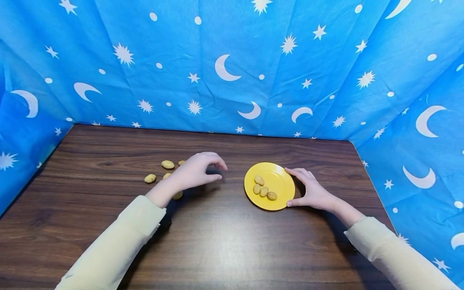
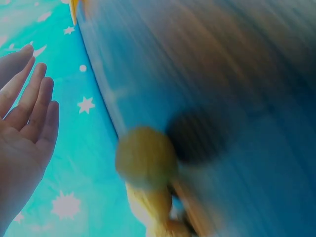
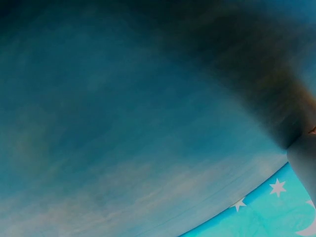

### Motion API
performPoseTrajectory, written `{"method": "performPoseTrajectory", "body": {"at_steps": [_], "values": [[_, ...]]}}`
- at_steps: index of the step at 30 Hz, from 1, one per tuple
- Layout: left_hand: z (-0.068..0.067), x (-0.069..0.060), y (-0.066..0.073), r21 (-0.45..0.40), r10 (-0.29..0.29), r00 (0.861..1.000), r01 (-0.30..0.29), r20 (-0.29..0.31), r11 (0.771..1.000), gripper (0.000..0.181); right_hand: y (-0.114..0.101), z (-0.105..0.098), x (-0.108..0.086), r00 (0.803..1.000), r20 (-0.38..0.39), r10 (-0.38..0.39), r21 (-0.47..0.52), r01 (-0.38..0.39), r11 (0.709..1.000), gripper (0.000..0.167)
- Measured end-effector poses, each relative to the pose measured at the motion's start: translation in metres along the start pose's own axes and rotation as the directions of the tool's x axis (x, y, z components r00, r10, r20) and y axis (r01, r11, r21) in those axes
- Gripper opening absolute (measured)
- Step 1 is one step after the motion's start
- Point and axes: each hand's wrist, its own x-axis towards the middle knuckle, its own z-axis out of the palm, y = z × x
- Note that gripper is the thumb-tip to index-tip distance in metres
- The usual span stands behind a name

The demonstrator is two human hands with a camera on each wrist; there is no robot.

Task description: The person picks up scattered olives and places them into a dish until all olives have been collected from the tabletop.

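On the right half of the dark wood-grain surface point(image 1: 224, 245) lies a yellow plate point(image 1: 284, 181), flat, with four tan nuts point(image 1: 264, 191) gathered toward its left side; by their oval, slightly rough look they may be walnuts, though the kind cannot be told for certain. The right hand point(image 1: 313, 191) holds the plate at its right rim, thumb at the near edge and fingers at the far edge, spread wide. The right wrist view shows too little to tell how firm that hold is.

Between the plate and the loose nuts point(image 1: 168, 164) on the left, the left hand point(image 1: 193, 171) hangs above the surface, holding nothing, its fingers gently bent and the thumb standing apart from them. The left wrist view shows the same bare palm. At least five loose nuts lie near the left wrist, some partly hidden by it. A blue cloth point(image 1: 203, 38) printed with moons and stars rises behind.

The nuts look light, hard and dry, and apt to roll if nudged; a pinch between thumb and fingertips across the narrow middle would probably suit each one. The plate seems light, stiff and smooth, likely plastic, so it could slide easily; the rim appears the natural place to steady it, kept level.
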Motion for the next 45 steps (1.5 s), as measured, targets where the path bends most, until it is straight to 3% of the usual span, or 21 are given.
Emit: {"method": "performPoseTrajectory", "body": {"at_steps": [15, 27, 33, 45], "values": [[-0.035, -0.049, -0.016, 0.013, -0.078, 0.994, 0.079, -0.07, 0.997, 0.023, 0.0, 0.001, 0.0, 1.0, 0.004, 0.002, 0.005, -0.002, 1.0, 0.103], [-0.036, -0.088, -0.032, 0.057, -0.133, 0.989, 0.136, -0.064, 0.989, 0.021, -0.002, 0.001, 0.0, 1.0, 0.002, 0.005, 0.008, -0.005, 1.0, 0.102], [-0.034, -0.097, -0.037, 0.084, -0.138, 0.99, 0.14, -0.025, 0.987, 0.02, -0.001, 0.0, 0.0, 1.0, 0.007, 0.01, 0.009, -0.01, 1.0, 0.103], [-0.029, -0.099, -0.04, 0.105, -0.124, 0.991, 0.118, 0.054, 0.988, 0.018, 0.0, 0.0, 0.0, 1.0, 0.005, 0.016, 0.011, -0.016, 1.0, 0.103]]}}
